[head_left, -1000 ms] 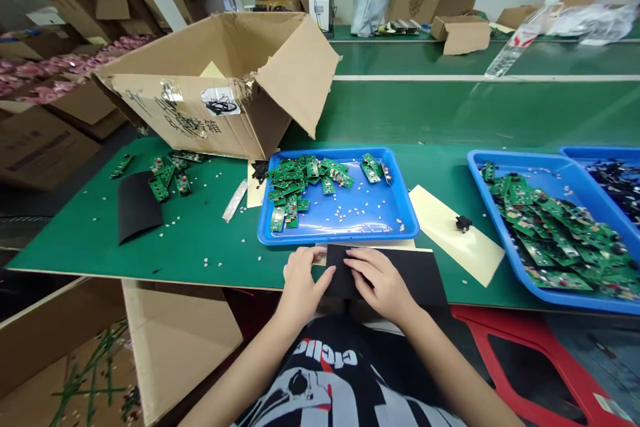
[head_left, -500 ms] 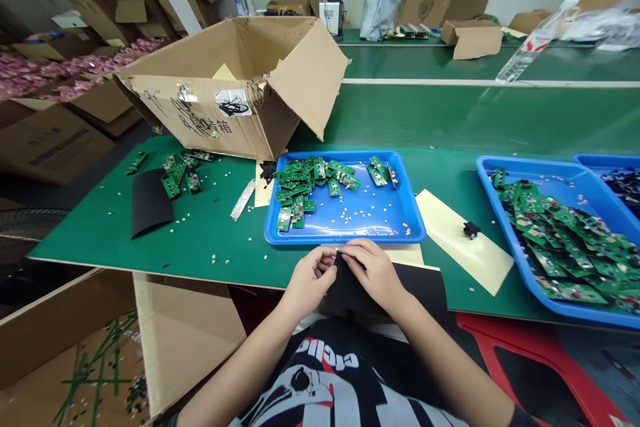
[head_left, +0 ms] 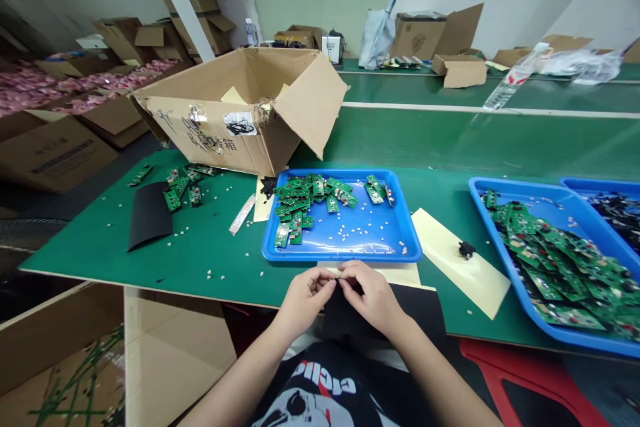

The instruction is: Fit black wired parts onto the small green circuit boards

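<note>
1. Green table is spanning the foreground.
2. Big carton is standing open on it, behind and left.
3. Blue tray is lying just beyond the hands, holding scattered white bits.
4. Black sheet is lying at the near table edge, partly hanging over, below the tray.
5. Left hand is pinching narrowly at the sheet's far edge, thumb against fingers.
6. Right hand is pinching there too, fingertips meeting the left's; fine detail is hiding between them.
7. Green boards are piling in the tray's left half.
</note>
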Demonstrator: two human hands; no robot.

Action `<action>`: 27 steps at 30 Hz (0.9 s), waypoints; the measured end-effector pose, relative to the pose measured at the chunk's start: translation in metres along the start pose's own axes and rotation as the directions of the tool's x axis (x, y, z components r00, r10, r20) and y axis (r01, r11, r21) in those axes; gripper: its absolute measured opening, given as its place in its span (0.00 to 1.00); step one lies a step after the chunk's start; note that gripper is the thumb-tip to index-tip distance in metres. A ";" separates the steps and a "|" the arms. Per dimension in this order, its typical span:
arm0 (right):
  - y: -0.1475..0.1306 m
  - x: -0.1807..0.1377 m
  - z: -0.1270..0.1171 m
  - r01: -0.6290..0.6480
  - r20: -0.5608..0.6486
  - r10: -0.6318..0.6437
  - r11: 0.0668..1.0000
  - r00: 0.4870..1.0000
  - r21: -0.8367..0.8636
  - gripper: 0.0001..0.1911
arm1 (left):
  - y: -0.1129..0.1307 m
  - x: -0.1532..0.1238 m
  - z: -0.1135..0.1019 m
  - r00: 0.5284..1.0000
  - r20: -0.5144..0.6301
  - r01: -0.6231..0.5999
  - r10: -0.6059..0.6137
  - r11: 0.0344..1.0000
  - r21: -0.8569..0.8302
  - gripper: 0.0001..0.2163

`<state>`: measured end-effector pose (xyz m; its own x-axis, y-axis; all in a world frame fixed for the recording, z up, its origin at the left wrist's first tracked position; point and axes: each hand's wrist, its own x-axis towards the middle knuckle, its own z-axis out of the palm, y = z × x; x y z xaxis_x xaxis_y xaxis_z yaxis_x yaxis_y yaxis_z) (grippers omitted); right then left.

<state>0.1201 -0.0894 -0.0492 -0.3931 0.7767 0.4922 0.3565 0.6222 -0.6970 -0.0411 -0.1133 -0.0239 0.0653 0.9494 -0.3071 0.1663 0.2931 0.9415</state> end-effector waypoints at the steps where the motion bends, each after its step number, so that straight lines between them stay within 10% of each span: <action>1: 0.000 -0.002 -0.002 -0.016 -0.003 0.016 0.999 1.000 0.029 0.06 | 0.000 0.000 0.000 1.000 -0.004 0.016 -0.016 1.000 0.001 0.10; 6: 0.002 -0.021 -0.014 -0.183 -0.119 0.219 0.948 0.968 0.260 0.05 | -0.008 0.004 -0.014 0.995 -0.096 0.027 -0.021 0.998 0.057 0.08; 9: 0.008 -0.033 -0.019 -0.320 -0.159 0.433 0.826 0.887 0.463 0.05 | -0.011 -0.002 -0.020 0.962 -0.213 -0.085 0.173 0.926 0.368 0.07; 12: 0.013 -0.036 -0.020 -0.397 -0.118 0.524 0.756 0.844 0.520 0.07 | -0.004 -0.017 -0.012 0.794 -0.203 -0.255 0.573 0.617 0.745 0.11; 15: 0.013 -0.035 -0.019 -0.413 -0.090 0.526 0.752 0.846 0.513 0.08 | 0.005 -0.030 0.002 0.650 0.073 -0.467 0.756 0.322 0.823 0.14; 19: 0.011 -0.033 -0.018 -0.424 -0.133 0.544 0.764 0.828 0.486 0.10 | -0.004 -0.031 0.013 0.686 0.420 -0.671 0.594 0.294 0.680 0.13; 27: 0.032 -0.056 -0.060 -0.512 -0.283 0.635 0.759 0.719 0.403 0.11 | -0.046 -0.020 0.013 0.697 0.534 -0.659 0.479 0.133 0.741 0.27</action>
<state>0.2040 -0.1070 -0.0677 0.1837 0.9812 0.0588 0.1301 0.0351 -0.9909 -0.0371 -0.1473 -0.0631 0.6504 0.7418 0.1632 0.7078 -0.6699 0.2244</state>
